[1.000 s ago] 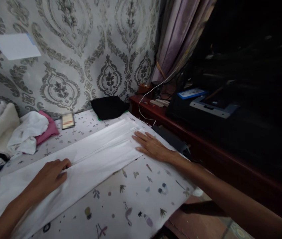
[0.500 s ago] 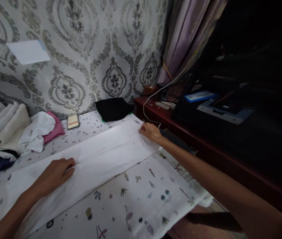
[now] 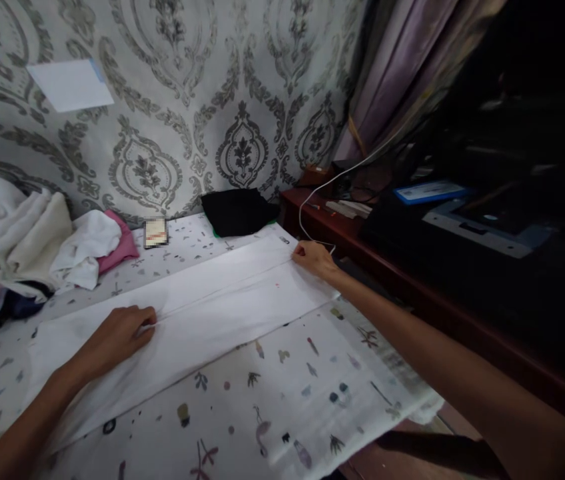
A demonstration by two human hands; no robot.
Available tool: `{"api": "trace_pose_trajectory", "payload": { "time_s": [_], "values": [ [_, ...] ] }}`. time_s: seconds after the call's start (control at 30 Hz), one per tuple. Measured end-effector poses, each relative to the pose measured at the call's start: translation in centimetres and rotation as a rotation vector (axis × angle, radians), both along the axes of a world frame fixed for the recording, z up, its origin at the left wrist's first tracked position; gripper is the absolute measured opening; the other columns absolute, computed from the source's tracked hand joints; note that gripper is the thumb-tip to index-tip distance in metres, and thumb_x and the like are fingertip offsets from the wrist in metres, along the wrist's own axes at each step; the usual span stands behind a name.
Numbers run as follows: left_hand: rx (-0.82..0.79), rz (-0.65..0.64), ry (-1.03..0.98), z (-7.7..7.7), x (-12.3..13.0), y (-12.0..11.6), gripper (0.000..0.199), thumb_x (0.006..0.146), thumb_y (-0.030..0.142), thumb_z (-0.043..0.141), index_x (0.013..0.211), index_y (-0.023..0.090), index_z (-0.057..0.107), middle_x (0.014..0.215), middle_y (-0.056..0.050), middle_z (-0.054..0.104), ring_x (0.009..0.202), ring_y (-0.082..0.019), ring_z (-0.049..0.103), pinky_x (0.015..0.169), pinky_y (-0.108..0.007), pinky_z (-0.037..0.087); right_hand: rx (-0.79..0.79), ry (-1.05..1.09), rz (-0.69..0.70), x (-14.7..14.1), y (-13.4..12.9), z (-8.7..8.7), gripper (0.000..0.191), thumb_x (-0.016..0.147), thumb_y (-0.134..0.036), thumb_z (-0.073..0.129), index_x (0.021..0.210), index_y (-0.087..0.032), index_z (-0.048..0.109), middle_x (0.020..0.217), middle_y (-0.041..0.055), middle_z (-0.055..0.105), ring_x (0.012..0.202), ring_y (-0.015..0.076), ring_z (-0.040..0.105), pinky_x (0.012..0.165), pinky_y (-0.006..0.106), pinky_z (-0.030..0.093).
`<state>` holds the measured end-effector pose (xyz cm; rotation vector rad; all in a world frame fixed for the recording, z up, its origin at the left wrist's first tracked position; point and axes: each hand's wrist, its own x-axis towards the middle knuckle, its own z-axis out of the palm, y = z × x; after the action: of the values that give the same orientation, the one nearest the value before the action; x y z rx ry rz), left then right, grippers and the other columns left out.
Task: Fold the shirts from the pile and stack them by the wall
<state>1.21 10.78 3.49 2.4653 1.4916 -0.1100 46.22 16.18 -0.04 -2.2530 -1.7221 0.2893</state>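
Observation:
A long white cloth (image 3: 222, 300) lies stretched across the patterned bed sheet (image 3: 242, 413), with a crease running along its length. My left hand (image 3: 120, 337) is over its left part, thumb and fingertips pinching the cloth at the crease. At the far right end, my right hand (image 3: 315, 259) pinches the cloth edge, fingers curled together. A small dark mark shows on the cloth near my right fingers. Between the two hands the cloth lies mostly flat.
Folded black cloth (image 3: 240, 212) rests near the wall. Beside it is a small blurred card (image 3: 156, 233). White and cream clothes (image 3: 27, 233) and a pink piece (image 3: 120, 248) are piled at left. A dark red wooden ledge (image 3: 342, 230) with a white cable borders the right side.
The view has shifted, so the scene appears a little further right and higher. Both hands keep nearly the same places on the white cloth.

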Motion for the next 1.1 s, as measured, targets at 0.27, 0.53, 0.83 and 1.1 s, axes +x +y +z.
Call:
{"api": "trace_pose_trajectory", "payload": {
  "time_s": [0.27, 0.53, 0.83, 1.1],
  "values": [
    [-0.021, 0.014, -0.048, 0.8, -0.3, -0.3, 0.019, 0.086, 0.031, 0.046, 0.097, 0.023, 0.059, 0.093, -0.005, 0.067, 0.089, -0.025, 0.061, 0.08, -0.034, 0.04, 0.29, -0.065, 0.446, -2.0, -0.8, -1.3, 0.04, 0.095, -0.033, 0.043, 0.125, -0.016, 0.063, 0.137, 0.0165, 0.058, 0.131, 0.0311, 0.052, 0.109, 0.048, 0.042],
    [-0.01, 0.102, -0.096, 0.7, -1.2, -0.6, 0.031, 0.086, 0.037, 0.052, 0.113, 0.024, 0.059, 0.104, -0.007, 0.066, 0.096, -0.026, 0.059, 0.087, -0.037, 0.042, 0.031, -0.047, 0.598, -2.7, 4.8, -3.8, 0.061, 0.098, -0.05, 0.031, 0.149, -0.019, 0.043, 0.159, 0.0117, 0.039, 0.149, 0.027, 0.029, 0.121, 0.049, 0.025],
    [-0.048, 0.076, -0.089, 1.6, -3.1, 1.5, 0.025, 0.084, 0.043, 0.06, 0.096, 0.022, 0.066, 0.1, -0.007, 0.064, 0.094, -0.025, 0.059, 0.086, -0.034, 0.041, 0.241, -0.183, 0.59, -4.5, 0.5, -3.3, 0.056, 0.101, -0.039, 0.025, 0.139, -0.009, 0.052, 0.155, 0.0207, 0.041, 0.149, 0.0301, 0.029, 0.121, 0.051, 0.023],
    [-0.013, 0.094, -0.14, 0.9, -5.7, 1.8, 0.029, 0.083, 0.047, 0.057, 0.092, 0.02, 0.066, 0.093, -0.007, 0.063, 0.091, -0.025, 0.057, 0.081, -0.033, 0.041, 0.253, -0.122, 0.668, -5.0, -3.3, -2.7, 0.044, 0.096, -0.039, 0.035, 0.128, -0.022, 0.061, 0.141, 0.0149, 0.057, 0.135, 0.0315, 0.049, 0.112, 0.054, 0.037]
  ]
}}
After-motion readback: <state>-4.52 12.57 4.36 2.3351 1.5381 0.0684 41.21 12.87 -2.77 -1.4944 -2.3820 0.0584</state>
